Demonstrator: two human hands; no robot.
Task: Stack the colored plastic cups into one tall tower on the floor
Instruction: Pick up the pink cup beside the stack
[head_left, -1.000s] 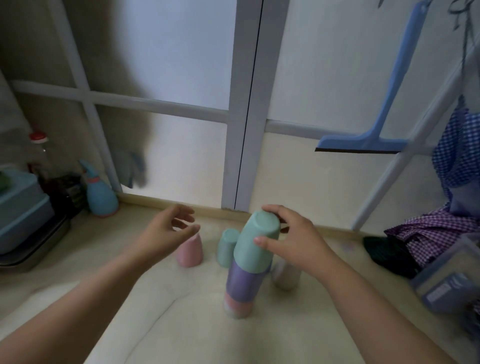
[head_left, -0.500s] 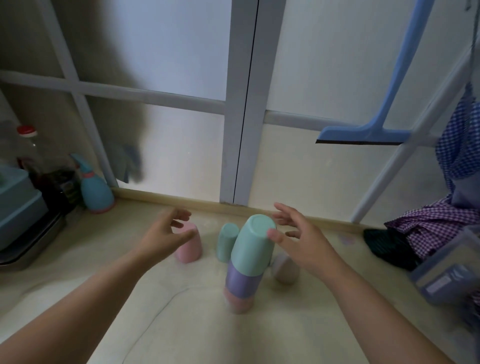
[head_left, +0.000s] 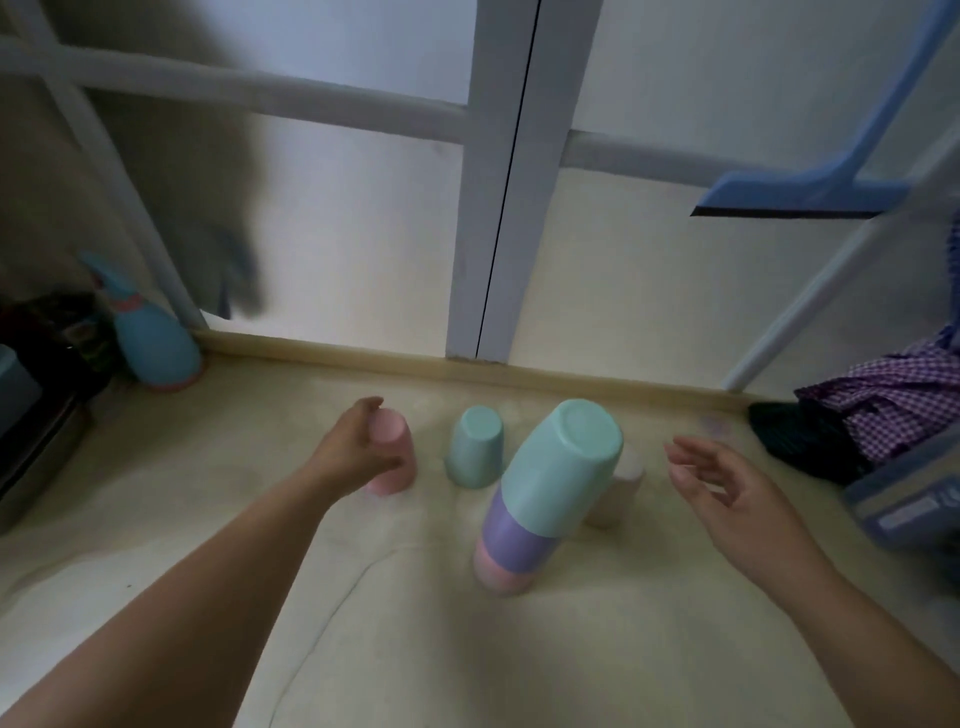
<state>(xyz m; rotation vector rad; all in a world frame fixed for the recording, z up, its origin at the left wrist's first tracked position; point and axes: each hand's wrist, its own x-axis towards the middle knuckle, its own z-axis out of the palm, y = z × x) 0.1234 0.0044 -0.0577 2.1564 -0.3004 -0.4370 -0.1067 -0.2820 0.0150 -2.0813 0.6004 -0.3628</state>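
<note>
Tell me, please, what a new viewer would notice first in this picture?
First, the tower at center: a mint cup over a purple cup over a pink cup, upside down on the floor. Next, the left hand closing around a loose pink cup, while the right hand hangs open beside the tower.

beige floor (head_left: 623, 649), frosted sliding doors (head_left: 358, 218), dim light

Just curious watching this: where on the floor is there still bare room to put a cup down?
Bare floor lies wide open between the forearms, in front of the tower. It is crowded behind, around the pink cup, teal cup and pale cup.
</note>
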